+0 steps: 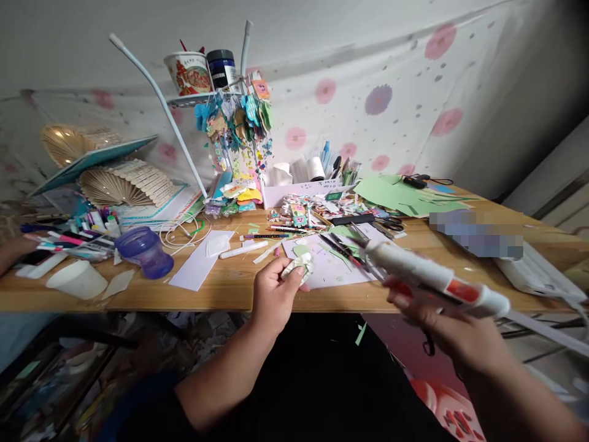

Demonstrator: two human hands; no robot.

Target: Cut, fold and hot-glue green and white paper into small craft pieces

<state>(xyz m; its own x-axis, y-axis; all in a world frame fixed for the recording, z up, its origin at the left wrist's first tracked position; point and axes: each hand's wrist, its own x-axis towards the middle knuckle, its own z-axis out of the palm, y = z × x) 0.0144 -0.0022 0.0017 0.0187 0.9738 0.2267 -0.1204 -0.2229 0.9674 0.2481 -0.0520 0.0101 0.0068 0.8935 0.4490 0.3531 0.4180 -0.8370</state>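
Two hands: left hand pinching paper piece, right hand gripping glue gun

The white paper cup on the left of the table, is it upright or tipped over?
Tipped over: the white paper cup lies on its side on the table.

Soft daylight, motion blur, warped edges.
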